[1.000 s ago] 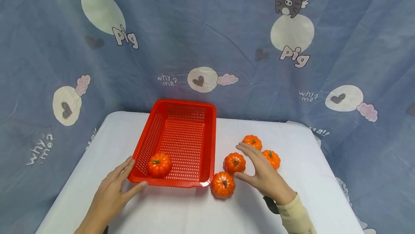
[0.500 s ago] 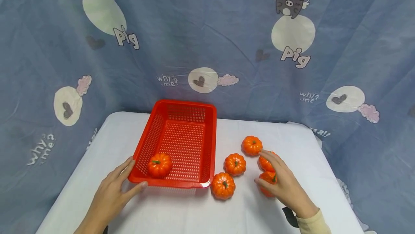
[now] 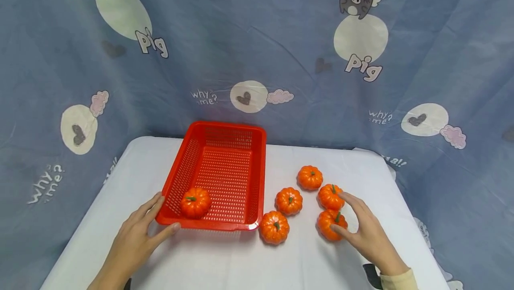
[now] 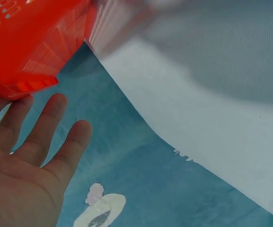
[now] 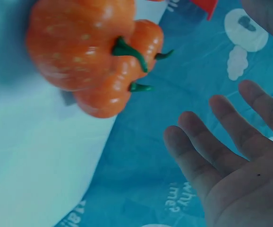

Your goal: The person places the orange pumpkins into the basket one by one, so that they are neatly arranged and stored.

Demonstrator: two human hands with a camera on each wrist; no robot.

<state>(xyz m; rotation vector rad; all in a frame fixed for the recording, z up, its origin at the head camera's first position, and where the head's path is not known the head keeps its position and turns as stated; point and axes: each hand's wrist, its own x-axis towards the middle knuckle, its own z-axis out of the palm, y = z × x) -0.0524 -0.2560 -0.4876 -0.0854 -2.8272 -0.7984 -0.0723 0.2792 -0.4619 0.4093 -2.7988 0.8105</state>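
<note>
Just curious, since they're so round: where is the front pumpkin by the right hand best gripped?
I'd probably take this pumpkin by its ribbed left and right sides, from above: another pumpkin crowds its far side; none sits close at those two. The thin stem offers less hold.

The basket (image 3: 209, 225) left of centre looks like glossy moulded plastic, smooth along its rim and perforated across walls and floor. The pumpkins (image 3: 290, 201) at lower centre and right have smooth, shiny, ribbed skins with bright highlights. The desk (image 3: 225, 263) shows a matt, cloth-like surface. Behind, the backdrop (image 3: 201, 35) is softly creased, printed cloth; the sleeve (image 3: 399, 281) at lower right is matt fabric.
</note>
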